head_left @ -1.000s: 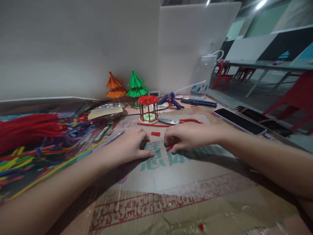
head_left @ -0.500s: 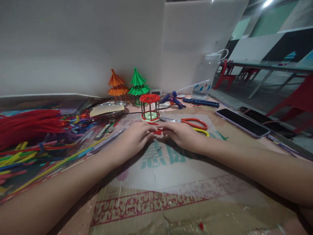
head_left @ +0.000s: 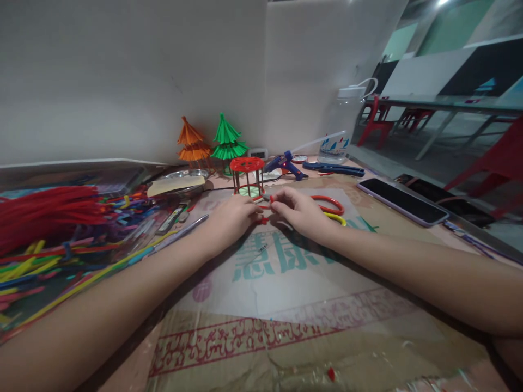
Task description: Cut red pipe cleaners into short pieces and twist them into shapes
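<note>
My left hand [head_left: 236,218] is closed, its fingers bent over the paper, with a short red pipe cleaner piece [head_left: 265,220] at its fingertips. Just to the right, my right hand [head_left: 297,212] pinches a small red bit [head_left: 272,200] between thumb and finger, raised a little. Behind them stands a small pavilion frame [head_left: 247,163] with a red ring on top, brown posts and a pale green base. Scissors [head_left: 333,205] with red and yellow handles lie partly hidden behind my right hand.
Orange [head_left: 190,136] and green [head_left: 226,136] tiered roofs stand at the wall. Behind are a blue glue gun [head_left: 286,163], blue pliers-like tool [head_left: 335,169] and bottle [head_left: 341,125]. A phone [head_left: 402,201] lies right; red pipe cleaners [head_left: 49,215] are heaped left, beside a metal dish [head_left: 183,185].
My hands, close together before, have moved apart. The right hand has lifted slightly away with a small red bit, while the left stays low by the red piece. The view has shifted slightly.
</note>
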The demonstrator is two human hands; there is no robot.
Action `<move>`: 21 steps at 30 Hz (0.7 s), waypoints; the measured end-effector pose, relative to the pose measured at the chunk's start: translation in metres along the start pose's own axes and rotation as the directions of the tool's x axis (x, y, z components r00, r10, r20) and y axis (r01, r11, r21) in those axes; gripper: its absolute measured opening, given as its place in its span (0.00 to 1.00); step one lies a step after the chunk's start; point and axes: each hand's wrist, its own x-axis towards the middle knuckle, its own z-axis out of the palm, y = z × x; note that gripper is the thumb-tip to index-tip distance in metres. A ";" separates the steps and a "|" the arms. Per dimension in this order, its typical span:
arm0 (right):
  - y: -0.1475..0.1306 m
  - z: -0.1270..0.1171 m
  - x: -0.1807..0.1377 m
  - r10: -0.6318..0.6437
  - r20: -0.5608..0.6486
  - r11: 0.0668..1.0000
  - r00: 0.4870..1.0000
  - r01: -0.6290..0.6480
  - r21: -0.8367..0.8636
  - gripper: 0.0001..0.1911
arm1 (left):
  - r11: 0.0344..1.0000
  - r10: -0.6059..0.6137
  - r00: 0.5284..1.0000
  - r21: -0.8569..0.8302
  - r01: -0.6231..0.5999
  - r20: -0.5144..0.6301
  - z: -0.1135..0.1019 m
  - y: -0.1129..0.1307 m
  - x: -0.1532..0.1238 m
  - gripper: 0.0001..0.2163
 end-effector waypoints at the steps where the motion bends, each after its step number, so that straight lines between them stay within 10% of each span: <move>1: -0.001 -0.001 0.000 -0.004 -0.008 0.999 1.000 0.004 -0.036 0.05 | 1.000 -0.003 1.000 -0.003 0.003 0.027 0.000 0.000 0.003 0.12; 8: -0.007 0.000 0.001 0.074 0.041 0.993 0.996 -0.078 0.093 0.03 | 0.995 -0.098 0.984 -0.021 0.102 0.150 -0.011 0.012 0.012 0.09; 15: -0.007 0.000 0.000 0.140 0.100 0.944 0.985 -0.163 0.287 0.06 | 0.878 -0.342 0.939 -0.343 0.336 0.042 -0.033 0.019 0.004 0.10; 21: -0.002 0.002 0.000 0.088 0.112 0.960 0.990 -0.114 0.255 0.06 | 0.822 -0.350 0.936 -0.489 0.292 -0.029 -0.019 0.018 -0.004 0.09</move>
